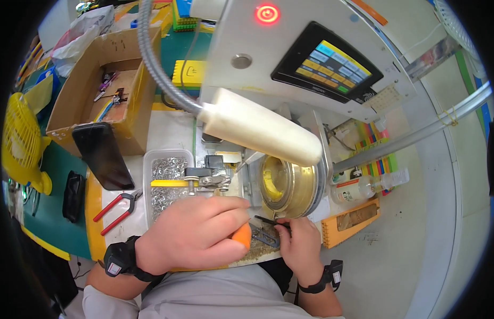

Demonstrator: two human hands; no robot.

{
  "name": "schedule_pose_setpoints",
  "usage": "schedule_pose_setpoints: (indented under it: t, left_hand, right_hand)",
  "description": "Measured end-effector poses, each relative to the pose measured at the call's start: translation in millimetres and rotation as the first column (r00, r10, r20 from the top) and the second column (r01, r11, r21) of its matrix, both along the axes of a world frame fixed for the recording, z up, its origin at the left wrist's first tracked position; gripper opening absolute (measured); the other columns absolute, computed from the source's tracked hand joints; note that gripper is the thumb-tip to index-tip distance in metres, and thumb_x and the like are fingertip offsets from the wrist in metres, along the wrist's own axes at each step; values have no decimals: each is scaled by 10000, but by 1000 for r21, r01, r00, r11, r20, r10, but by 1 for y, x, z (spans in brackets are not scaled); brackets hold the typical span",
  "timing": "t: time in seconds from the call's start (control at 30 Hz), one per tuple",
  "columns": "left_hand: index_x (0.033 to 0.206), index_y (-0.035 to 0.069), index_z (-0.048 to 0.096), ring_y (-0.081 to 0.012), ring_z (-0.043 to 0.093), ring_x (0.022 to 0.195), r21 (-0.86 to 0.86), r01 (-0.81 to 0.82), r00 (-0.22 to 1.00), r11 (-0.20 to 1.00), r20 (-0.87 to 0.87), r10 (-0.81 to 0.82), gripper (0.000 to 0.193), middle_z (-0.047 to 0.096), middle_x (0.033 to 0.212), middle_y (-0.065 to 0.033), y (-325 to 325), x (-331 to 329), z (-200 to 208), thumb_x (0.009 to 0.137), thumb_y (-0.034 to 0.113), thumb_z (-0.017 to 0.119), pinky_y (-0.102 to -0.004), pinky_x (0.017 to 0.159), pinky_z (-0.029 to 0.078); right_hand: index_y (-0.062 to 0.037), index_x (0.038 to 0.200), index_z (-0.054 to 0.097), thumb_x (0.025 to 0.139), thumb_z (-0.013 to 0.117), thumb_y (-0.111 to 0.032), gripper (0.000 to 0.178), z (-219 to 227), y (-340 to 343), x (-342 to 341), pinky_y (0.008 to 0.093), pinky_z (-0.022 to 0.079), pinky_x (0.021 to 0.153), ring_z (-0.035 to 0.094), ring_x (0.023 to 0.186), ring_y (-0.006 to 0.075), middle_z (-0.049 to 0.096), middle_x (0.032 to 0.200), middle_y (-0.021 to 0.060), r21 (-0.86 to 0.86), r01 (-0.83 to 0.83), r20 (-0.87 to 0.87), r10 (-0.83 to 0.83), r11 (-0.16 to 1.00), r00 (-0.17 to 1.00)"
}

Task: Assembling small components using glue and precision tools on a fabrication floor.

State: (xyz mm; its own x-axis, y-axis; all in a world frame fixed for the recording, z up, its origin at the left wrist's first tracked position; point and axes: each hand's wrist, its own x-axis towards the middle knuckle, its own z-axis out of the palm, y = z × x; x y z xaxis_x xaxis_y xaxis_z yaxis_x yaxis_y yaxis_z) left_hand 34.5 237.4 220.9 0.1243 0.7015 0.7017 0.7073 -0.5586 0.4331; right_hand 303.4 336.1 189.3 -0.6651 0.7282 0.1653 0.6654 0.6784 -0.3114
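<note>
Right of a clear tray (146, 186), the left hand (199, 233) grips an orange object (243, 236); the right hand (302, 245) pinches a black tool (265, 220).

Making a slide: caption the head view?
Left hand gripping an orange piece, right hand pinching a black piece, beside a machine.

A green table (45, 218) is filling much of the left side, with a yellow strip (94, 194) running along its edge. A pale worktop (385, 271) is spreading across the lower right. Past it, a whitish surface (467, 207) is showing, wall or floor being unclear. Bright light is covering everything.
</note>
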Motion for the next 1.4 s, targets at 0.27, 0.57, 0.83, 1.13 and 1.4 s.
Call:
schedule_pose_setpoints:
  t: [0.27,0.57,0.83,1.13,1.4]
  left_hand:
    - [915,83,658,-295,713,905,93,56,988,994,-146,-42,246,724,1158,-148,3,-3,0,700,147,758,-361,627,573]
    - [866,112,641,-272,710,925,109,53,988,993,-153,-36,220,728,1133,-132,4,-5,1,686,160,758,-333,588,528]
    - [898,90,671,-263,705,926,68,26,986,997,-165,-15,238,729,1139,-130,0,-3,3,692,173,756,-328,579,509]
    - [966,38,707,-251,683,881,35,28,998,999,-56,-26,289,729,1148,-143,2,0,4,701,146,748,-326,581,517]
    - [891,88,689,-252,689,926,43,-20,997,999,-71,23,219,719,1095,-108,-1,2,-5,688,145,745,-307,539,485]
  right_hand:
    - [-23,931,618,1026,635,-213,213,52,-8,-3,300,395,551,462,573,150,591,810,85,-162,-449,-842,114,879,527]
    - [13,1000,602,1085,564,-494,515,102,-16,-48,271,422,526,539,584,161,585,802,98,-393,-364,-804,-123,845,581]
    - [48,1128,661,968,781,-95,246,96,-14,-56,258,518,684,663,780,145,726,932,101,-386,-353,-752,-69,852,656]
    - [3,1112,685,937,821,-122,254,91,-7,-63,279,493,649,630,724,166,713,884,99,-193,-310,-671,105,931,734]
    - [-1,1104,688,943,818,-145,252,91,-12,-68,286,499,637,636,711,189,715,880,106,-265,-292,-667,44,919,744]
